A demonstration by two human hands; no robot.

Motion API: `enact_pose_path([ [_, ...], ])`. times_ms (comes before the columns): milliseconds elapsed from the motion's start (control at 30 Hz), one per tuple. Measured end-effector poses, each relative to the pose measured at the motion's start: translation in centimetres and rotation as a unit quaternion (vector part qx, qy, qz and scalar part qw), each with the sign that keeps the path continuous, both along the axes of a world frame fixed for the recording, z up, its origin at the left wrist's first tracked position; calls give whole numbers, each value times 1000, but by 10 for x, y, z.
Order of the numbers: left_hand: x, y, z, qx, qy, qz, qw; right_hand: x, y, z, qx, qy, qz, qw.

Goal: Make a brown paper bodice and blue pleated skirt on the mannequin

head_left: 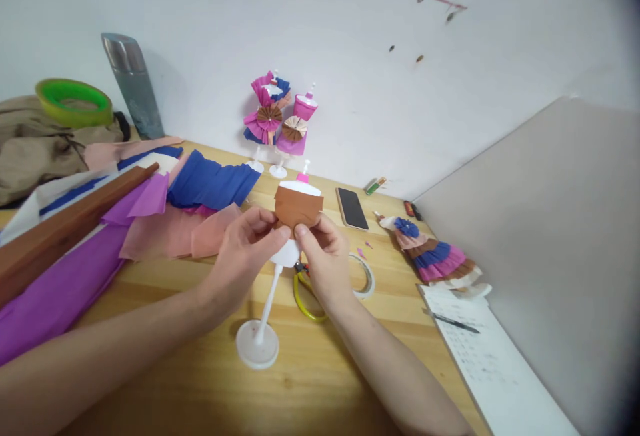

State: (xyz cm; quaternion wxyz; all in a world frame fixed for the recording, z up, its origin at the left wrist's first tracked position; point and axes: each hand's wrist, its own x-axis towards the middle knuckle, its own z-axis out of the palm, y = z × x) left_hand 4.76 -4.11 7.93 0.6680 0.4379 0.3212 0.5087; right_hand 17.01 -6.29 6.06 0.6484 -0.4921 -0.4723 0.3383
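Note:
A small white mannequin stand stands on the wooden table, its torso wrapped in a piece of brown crepe paper. My left hand pinches the lower left edge of the brown paper. My right hand pinches its lower right edge against the torso. Both hands are closed on the paper, thumbs in front. A pink knob tops the mannequin.
Crepe paper sheets in blue, pink and purple lie at the left. Two dressed mannequins stand by the wall. A phone, tape roll, yellow-handled scissors, a finished paper dress and a notebook with pen lie right.

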Motion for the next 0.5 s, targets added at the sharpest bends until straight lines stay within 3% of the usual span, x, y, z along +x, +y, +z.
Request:
enact_pose_path([
  [267,5,6,-12,-6,-22,0,1000,0,2,-8,-2,21,30,999],
  [500,2,4,-6,-47,-45,-32,997,2,-1,0,12,-12,33,999],
])
